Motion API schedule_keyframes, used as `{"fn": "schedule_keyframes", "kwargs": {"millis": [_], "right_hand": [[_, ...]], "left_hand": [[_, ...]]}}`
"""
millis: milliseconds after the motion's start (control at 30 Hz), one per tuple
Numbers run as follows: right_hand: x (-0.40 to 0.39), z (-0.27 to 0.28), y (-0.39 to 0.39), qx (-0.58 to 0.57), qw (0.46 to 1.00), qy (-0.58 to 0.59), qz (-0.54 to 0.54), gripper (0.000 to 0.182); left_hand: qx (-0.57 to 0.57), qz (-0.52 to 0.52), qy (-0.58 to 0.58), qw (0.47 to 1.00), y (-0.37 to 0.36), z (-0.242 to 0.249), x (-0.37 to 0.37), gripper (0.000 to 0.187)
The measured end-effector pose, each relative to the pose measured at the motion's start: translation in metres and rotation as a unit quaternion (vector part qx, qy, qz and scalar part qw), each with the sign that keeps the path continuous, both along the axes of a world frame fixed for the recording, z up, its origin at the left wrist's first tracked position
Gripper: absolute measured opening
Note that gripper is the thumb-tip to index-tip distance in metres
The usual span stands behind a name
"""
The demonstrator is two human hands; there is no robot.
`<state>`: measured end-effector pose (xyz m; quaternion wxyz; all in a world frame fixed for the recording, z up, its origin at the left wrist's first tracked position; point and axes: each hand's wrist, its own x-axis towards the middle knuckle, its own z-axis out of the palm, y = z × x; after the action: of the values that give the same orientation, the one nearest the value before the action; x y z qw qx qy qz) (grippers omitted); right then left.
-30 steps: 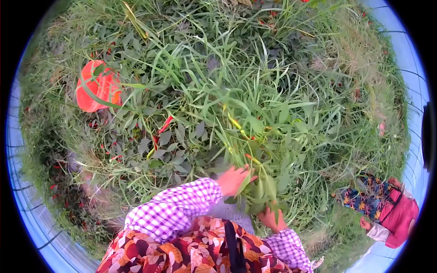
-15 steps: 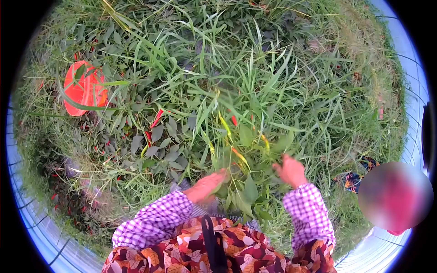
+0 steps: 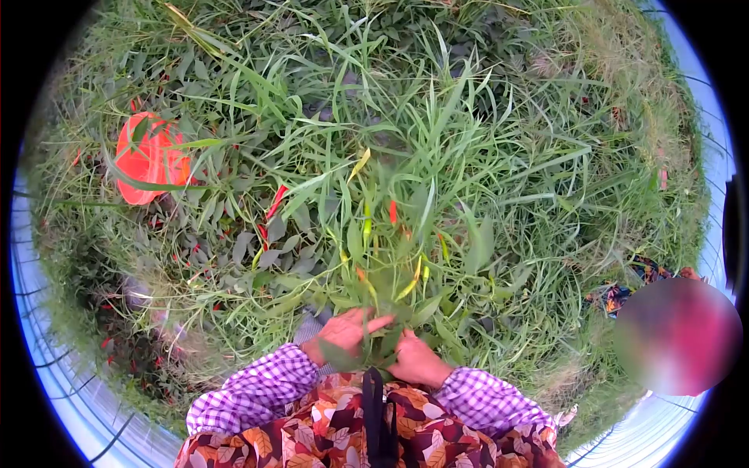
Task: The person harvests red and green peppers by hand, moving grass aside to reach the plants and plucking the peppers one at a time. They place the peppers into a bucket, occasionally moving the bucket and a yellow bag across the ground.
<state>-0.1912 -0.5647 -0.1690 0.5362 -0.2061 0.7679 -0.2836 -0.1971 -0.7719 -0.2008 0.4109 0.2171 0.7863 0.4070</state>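
Note:
A pepper plant with yellow, green and red peppers stands in the middle, its leaves spreading towards the lap. At its lower left is my left hand, fingers apart and pointing right among the stems, with a leaf partly covering the palm. My right hand is closed at the plant's lower stems, close to my left hand; leaves hide the exact grip. Above my hands hang a yellow-green pepper, a green pepper and a red pepper.
An orange-red container lies among plants at the left. Tall grass surrounds the plant. More red peppers hang left of centre. Another person, blurred, is at the lower right. Blue sheeting borders the plot.
My right hand has moved left and down, closing near the lower stems. My left hand has shifted slightly right. The plant's peppers and leaves have swung into different positions.

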Motion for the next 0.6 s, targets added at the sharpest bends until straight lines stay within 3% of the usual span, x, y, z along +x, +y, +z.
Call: {"fn": "schedule_keyframes", "kwargs": {"millis": [33,133,200,233,267,333,400,500,600], "right_hand": [[0.002,-0.004,0.007,-0.05,0.998,-0.009,-0.024,0.038],[-0.073,0.029,0.0,0.031,0.989,-0.118,0.081,0.025],[-0.111,0.029,0.002,-0.023,0.999,-0.028,-0.021,0.019],[-0.127,0.02,-0.002,-0.021,0.994,0.052,-0.089,0.017],[-0.143,0.01,-0.006,-0.019,0.979,0.132,-0.155,0.014],[-0.166,-0.04,-0.019,-0.031,0.931,0.334,-0.145,0.011],[-0.172,-0.099,-0.027,0.103,0.933,0.346,0.014,0.012],[-0.162,-0.151,-0.036,0.173,0.91,0.329,0.184,0.013],[-0.151,-0.173,-0.036,0.188,0.904,0.332,0.194,0.014]], "left_hand": [[-0.018,-0.014,0.017,1.0,-0.001,-0.003,0.007,0.078],[-0.02,-0.007,0.114,0.993,0.002,-0.019,0.032,0.081],[0.029,0.048,0.177,0.983,0.004,-0.03,0.041,0.082],[0.024,0.028,0.153,0.988,0.004,-0.035,0.048,0.084],[-0.009,0.001,0.084,0.996,0.005,-0.026,0.042,0.082],[-0.072,-0.051,-0.055,0.995,0.009,0.001,0.021,0.079],[-0.051,-0.005,0.045,0.998,0.01,-0.006,0.029,0.079],[-0.04,0.015,0.12,0.992,0.007,-0.019,0.046,0.078],[-0.063,0.017,0.1,0.993,0.01,-0.021,0.051,0.082]]}}
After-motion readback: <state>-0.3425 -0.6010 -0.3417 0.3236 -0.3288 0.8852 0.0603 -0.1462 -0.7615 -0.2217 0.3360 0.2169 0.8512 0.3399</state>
